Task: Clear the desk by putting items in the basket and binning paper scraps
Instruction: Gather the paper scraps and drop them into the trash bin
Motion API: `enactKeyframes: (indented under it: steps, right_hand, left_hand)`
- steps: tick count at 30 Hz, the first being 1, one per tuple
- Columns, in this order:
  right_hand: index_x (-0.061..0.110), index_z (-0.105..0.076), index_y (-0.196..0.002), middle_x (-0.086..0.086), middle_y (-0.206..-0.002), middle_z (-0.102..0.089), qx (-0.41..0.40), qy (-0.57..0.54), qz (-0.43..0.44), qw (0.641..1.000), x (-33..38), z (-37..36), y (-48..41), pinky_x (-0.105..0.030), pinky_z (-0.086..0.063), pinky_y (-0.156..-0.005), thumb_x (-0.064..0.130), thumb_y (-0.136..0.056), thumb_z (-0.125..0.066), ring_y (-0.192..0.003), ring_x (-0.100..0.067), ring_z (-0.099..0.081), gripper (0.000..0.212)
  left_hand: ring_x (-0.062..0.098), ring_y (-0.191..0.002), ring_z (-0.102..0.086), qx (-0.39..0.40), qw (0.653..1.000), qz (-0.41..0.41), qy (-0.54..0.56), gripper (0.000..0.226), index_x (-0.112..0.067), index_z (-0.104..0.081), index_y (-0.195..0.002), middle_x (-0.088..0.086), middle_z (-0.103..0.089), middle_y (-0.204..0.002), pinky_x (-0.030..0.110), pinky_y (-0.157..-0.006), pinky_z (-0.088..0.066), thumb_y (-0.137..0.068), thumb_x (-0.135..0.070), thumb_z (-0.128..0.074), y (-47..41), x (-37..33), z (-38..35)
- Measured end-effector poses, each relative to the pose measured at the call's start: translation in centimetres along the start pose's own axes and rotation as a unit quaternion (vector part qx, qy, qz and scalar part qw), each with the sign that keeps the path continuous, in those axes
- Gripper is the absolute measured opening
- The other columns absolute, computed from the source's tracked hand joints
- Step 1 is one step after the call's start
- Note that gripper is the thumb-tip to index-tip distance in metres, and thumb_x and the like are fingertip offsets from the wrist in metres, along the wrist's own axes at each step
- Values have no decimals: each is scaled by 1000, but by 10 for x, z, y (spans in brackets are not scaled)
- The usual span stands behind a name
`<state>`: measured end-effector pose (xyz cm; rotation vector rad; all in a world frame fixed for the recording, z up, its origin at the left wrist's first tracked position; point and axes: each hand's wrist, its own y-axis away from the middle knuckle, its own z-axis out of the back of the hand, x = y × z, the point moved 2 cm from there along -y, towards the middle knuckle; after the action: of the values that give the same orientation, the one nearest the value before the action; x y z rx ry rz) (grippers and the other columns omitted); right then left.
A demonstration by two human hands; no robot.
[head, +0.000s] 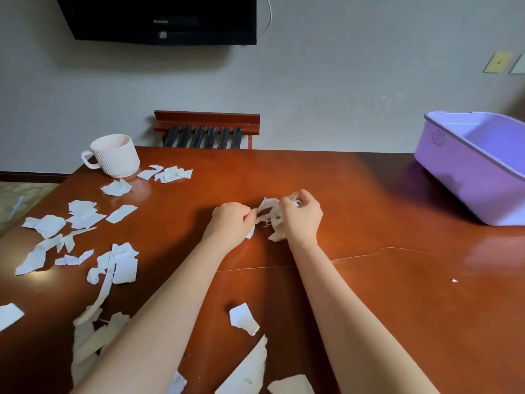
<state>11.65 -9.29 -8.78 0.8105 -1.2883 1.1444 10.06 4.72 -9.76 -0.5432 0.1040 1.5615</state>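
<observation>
The tabletop (369,294) is running out of frame on the left, right and near sides, so only its far edge is showing whole. The black TV (159,21) on the wall is getting chopped off at the top. The purple basket (466,177) is sitting at the far right corner, also cut by the frame, so most of its inside is staying hidden. A wooden rack (207,129) is poking up behind the far edge with its lower half blocked. The ribbed mug (115,156) is standing at the far left corner, handle pointing left. Loose paper scraps (82,214) are spreading down the whole left side to the near edge. Some are slipping under the left forearm and some are getting clipped at the bottom. A wide stretch of bare glossy wood is lying between the hands and the basket. In the middle of the tabletop both hands are meeting around a bundle of scraps (270,216). The left hand (231,223) is pinching its left end with curled fingers. The right hand (302,216) is closing over its right end. Something small and pale is peeking out of the top of that fist, too blurry to call. A thin line (355,255) is crossing the wood by the forearms; thread or scratch, can't tell.
</observation>
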Motion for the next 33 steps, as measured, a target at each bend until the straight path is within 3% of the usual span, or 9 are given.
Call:
enactKeyframes:
  steps: [7,9,12,18,20,23,26,28,33]
  right_hand:
    - [15,-49,-84,5,-77,-54,102,76,41,991,0,0,5,-9,-36,-47,6,-80,-62,-67,-13,-48,16]
    - [16,-51,-109,7,-97,-57,145,102,55,983,0,2,7,-7,-38,-59,10,-81,-64,-86,-14,-55,32]
    - [22,-51,-126,7,-117,-57,210,126,96,965,4,1,10,-25,-45,-86,26,-75,-59,-113,-18,-52,52]
    - [24,-40,-143,0,-150,-38,306,411,223,829,0,-12,11,-43,-28,-114,59,-80,-61,-139,-24,-32,75]
    - [21,-48,-136,-1,-142,-46,275,449,255,811,-5,-14,14,-40,-33,-107,62,-84,-55,-131,-26,-40,66]
    - [13,-63,-107,-4,-106,-61,198,412,343,821,-3,-16,18,-33,-40,-74,47,-86,-61,-97,-27,-53,39]
    - [11,-56,-71,-5,-71,-58,141,383,387,827,0,-18,19,-24,-24,-49,27,-81,-71,-65,-26,-53,24]
    - [15,-41,-63,-5,-60,-54,119,381,368,840,1,-17,20,-20,-12,-44,23,-78,-73,-51,-24,-43,36]
    - [14,-30,-60,3,-53,-33,125,352,276,886,1,-7,18,-29,-20,-46,19,-84,-61,-49,-25,-30,39]
  left_hand:
    - [11,-50,-47,-87,983,100,127,43,-3,-64,-72,-2,-51,-55,12,-48,-29,-98,-30,-43,-1,7,11]
    - [12,-50,-45,-101,977,110,154,44,-8,-57,-63,-4,-44,-51,14,-48,-28,-98,-30,-43,-3,9,12]
    - [11,-50,-44,-106,972,115,176,44,-7,-55,-62,-1,-45,-54,15,-49,-30,-98,-31,-44,-2,12,12]
    - [14,-48,-41,-144,956,129,221,49,-17,-45,-50,-1,-44,-50,18,-48,-30,-97,-31,-45,-2,15,16]
    - [14,-48,-42,-146,952,139,231,49,-16,-46,-51,0,-45,-50,18,-49,-31,-97,-32,-45,-1,16,16]
    - [14,-49,-41,-155,944,146,251,49,-13,-47,-52,1,-45,-51,18,-49,-31,-97,-32,-46,-1,18,16]
    - [14,-49,-42,-158,942,148,258,48,-13,-48,-53,0,-45,-51,17,-49,-31,-97,-33,-47,-2,18,15]
    - [14,-49,-43,-158,943,149,254,47,-12,-49,-55,-1,-45,-52,16,-49,-31,-96,-33,-47,-1,18,15]
    - [14,-50,-44,-154,937,160,271,45,-11,-51,-56,0,-46,-52,16,-50,-32,-96,-33,-48,-2,19,15]
